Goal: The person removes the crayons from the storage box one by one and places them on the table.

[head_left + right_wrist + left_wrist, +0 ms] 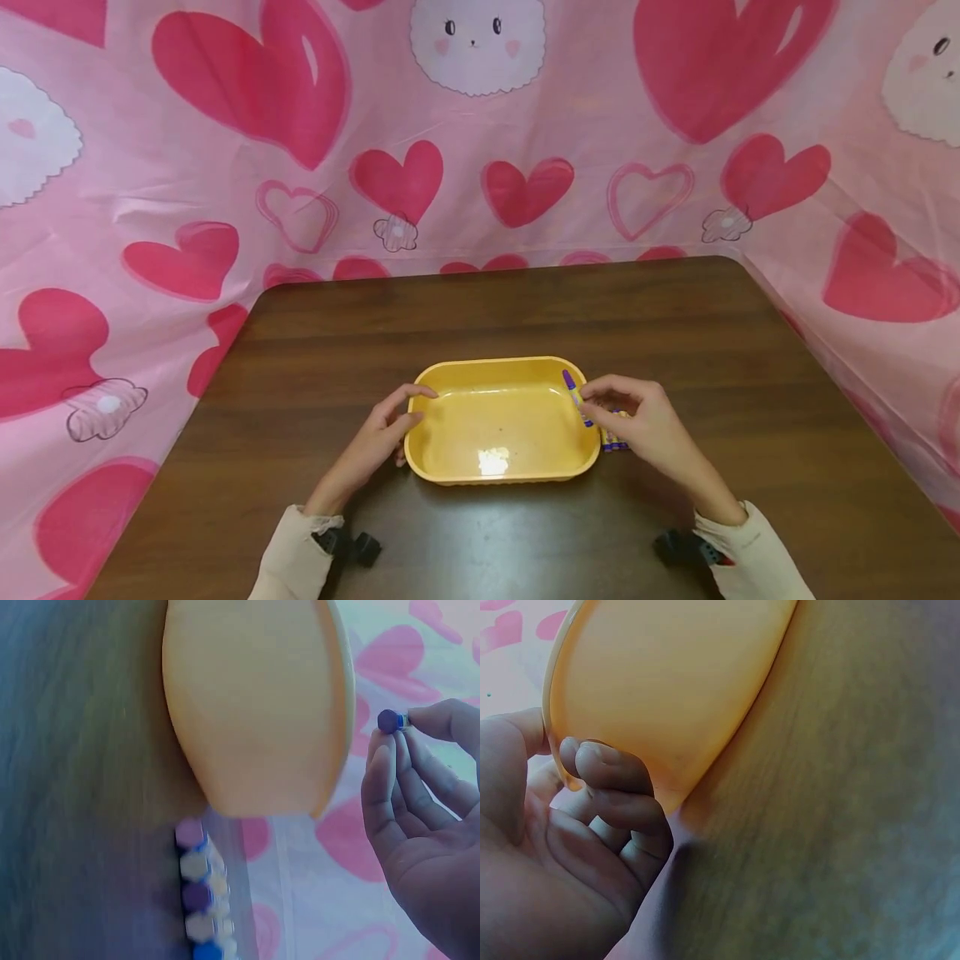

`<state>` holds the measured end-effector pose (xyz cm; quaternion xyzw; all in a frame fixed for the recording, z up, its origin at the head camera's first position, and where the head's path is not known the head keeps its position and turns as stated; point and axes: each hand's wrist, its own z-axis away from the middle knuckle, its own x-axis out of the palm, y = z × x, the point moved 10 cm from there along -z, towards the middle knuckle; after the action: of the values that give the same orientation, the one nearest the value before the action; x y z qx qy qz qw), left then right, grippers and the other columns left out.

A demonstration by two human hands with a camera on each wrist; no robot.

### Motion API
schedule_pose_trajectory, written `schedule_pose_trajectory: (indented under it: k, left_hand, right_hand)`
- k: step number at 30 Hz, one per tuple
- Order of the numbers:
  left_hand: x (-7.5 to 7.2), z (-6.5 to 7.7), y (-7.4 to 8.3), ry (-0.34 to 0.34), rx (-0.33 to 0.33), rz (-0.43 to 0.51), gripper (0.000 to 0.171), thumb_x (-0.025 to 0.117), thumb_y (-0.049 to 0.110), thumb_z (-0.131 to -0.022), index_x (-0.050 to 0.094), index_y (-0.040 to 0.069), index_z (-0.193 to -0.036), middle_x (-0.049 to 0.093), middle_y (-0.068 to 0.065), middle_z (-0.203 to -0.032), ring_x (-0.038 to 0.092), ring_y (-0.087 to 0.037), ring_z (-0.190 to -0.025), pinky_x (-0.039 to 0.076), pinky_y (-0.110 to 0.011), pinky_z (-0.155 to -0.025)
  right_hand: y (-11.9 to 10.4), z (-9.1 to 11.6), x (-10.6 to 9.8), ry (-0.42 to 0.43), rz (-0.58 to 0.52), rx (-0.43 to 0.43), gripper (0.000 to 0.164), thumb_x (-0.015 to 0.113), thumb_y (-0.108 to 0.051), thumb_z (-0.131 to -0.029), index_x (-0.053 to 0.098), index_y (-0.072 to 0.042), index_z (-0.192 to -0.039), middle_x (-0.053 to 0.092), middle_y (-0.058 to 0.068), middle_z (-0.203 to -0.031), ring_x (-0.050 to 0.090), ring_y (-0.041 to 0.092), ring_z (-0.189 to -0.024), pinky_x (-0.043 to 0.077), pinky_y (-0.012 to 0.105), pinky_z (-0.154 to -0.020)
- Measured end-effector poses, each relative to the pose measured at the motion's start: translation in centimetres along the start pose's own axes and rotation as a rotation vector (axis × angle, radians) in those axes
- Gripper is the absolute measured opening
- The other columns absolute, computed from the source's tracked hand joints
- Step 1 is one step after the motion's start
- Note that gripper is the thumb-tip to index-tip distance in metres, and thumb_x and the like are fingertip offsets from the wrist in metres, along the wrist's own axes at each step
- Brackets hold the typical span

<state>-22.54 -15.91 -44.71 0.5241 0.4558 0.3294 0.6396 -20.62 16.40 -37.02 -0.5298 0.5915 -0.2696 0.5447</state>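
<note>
A yellow oblong plastic tray (pixel 495 425) stands on the table with nothing visible inside it. At its left end my left hand (pixel 375 437) grips the rim, the thumb and fingers curled about the edge. My right hand (pixel 648 421) is over the tray's right end, pinching a purple-capped marker (pixel 572 388) between thumb and fingertips. The marker has a yellow label and slants above the right rim. In the right wrist view its purple cap (pixel 388 721) faces the camera. Several more markers (pixel 196 896) lie in a row beside the tray's right end, partly behind my right hand in the head view.
The dark wooden table (pixel 480 317) reaches back to a pink cloth (pixel 480 125) printed with hearts, which hangs behind it and along both sides. Black wrist straps with small cameras (pixel 367 548) sit at both cuffs.
</note>
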Motion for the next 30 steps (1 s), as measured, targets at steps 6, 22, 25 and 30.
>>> schedule_pose_trajectory:
  k: [6,22,25,30]
  left_hand:
    - [0.1,0.1,-0.3,-0.006,-0.02,0.002,0.029,0.053,0.02,-0.104,0.055,0.016,-0.133,0.045,-0.006,-0.065,0.046,-0.014,-0.046,0.046,-0.027,-0.042]
    - [0.0,0.3,-0.3,0.005,-0.013,-0.003,0.029,0.052,0.017,-0.104,0.055,0.016,-0.132,0.044,-0.009,-0.066,0.046,-0.015,-0.045,0.046,-0.028,-0.042]
    - [0.0,0.1,-0.3,0.0,-0.001,0.009,0.028,0.052,0.015,-0.104,0.055,0.013,-0.132,0.045,-0.011,-0.065,0.045,-0.015,-0.044,0.046,-0.026,-0.041]
    - [0.1,-0.1,-0.3,-0.014,0.009,0.021,0.028,0.05,0.012,-0.104,0.054,0.012,-0.132,0.046,-0.009,-0.059,0.045,-0.015,-0.043,0.045,-0.025,-0.041]
  right_hand:
    - [1.4,0.7,-2.8,0.065,0.032,0.053,0.012,0.073,-0.01,-0.09,0.072,-0.005,-0.102,0.072,0.008,-0.095,0.069,0.015,-0.083,0.057,0.024,-0.075]
    - [6.6,3.0,-9.2,0.146,0.232,0.247,0.022,0.072,-0.017,-0.092,0.071,0.002,-0.104,0.072,0.006,-0.088,0.067,0.015,-0.068,0.056,0.028,-0.061]
    - [7.8,3.2,-9.1,0.094,0.273,0.318,0.024,0.072,-0.02,-0.092,0.071,0.001,-0.103,0.072,0.01,-0.085,0.066,0.017,-0.064,0.055,0.029,-0.06]
    - [9.3,3.3,-8.6,0.038,0.29,0.382,0.021,0.071,-0.016,-0.092,0.072,0.002,-0.102,0.071,0.011,-0.081,0.066,0.018,-0.062,0.055,0.03,-0.059]
